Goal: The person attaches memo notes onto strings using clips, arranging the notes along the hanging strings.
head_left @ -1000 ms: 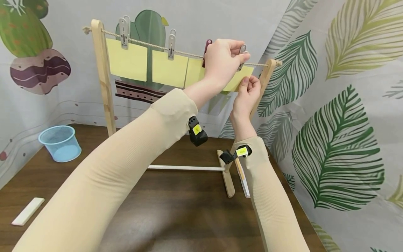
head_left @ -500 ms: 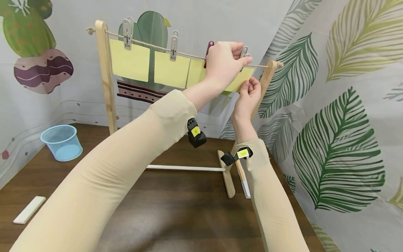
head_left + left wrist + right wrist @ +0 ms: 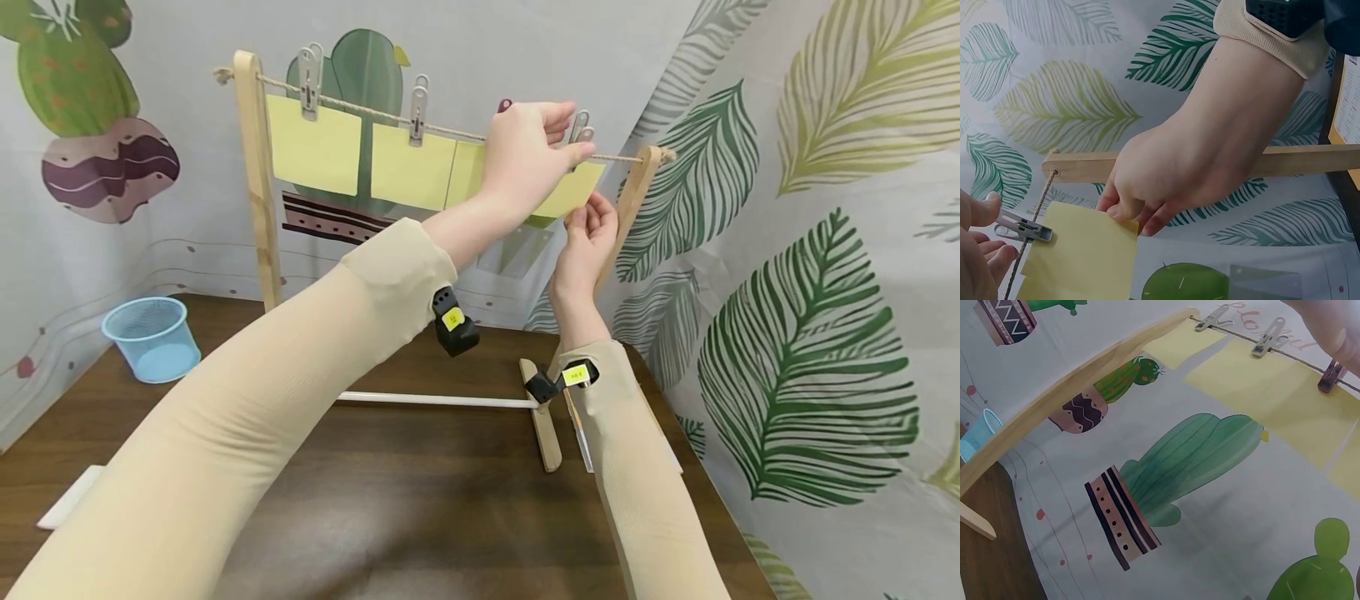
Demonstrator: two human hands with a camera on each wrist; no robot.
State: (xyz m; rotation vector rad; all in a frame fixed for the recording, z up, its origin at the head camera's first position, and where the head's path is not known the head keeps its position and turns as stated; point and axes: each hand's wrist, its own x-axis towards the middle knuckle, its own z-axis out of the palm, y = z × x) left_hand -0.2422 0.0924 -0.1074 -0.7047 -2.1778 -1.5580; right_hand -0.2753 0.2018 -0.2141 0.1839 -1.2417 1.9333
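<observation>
My left hand (image 3: 521,158) is at the rope by the rightmost grey clothespin (image 3: 579,125), thumb and fingers spread on either side of its handles. That clothespin bites the top of a yellow paper note (image 3: 573,192) on the rope, as the left wrist view shows. With thumb and fingers, my right hand (image 3: 587,250) pinches the note's lower right corner. Along the rope hang more yellow notes (image 3: 315,146) under grey clothespins (image 3: 417,112). A dark red clothespin (image 3: 1330,378) is mostly behind my left hand in the head view.
The rope runs between two wooden posts (image 3: 257,183), with a white rod (image 3: 442,401) low between them. A blue mesh basket (image 3: 153,342) stands at the table's left, and a white block (image 3: 67,500) lies nearer, partly behind my left sleeve. Printed papers (image 3: 581,433) lie by the right foot.
My left thumb and fingers have spread away from the clothespin's handles, which now stand apart on the rope. My right hand has slid down slightly along the note's edge.
</observation>
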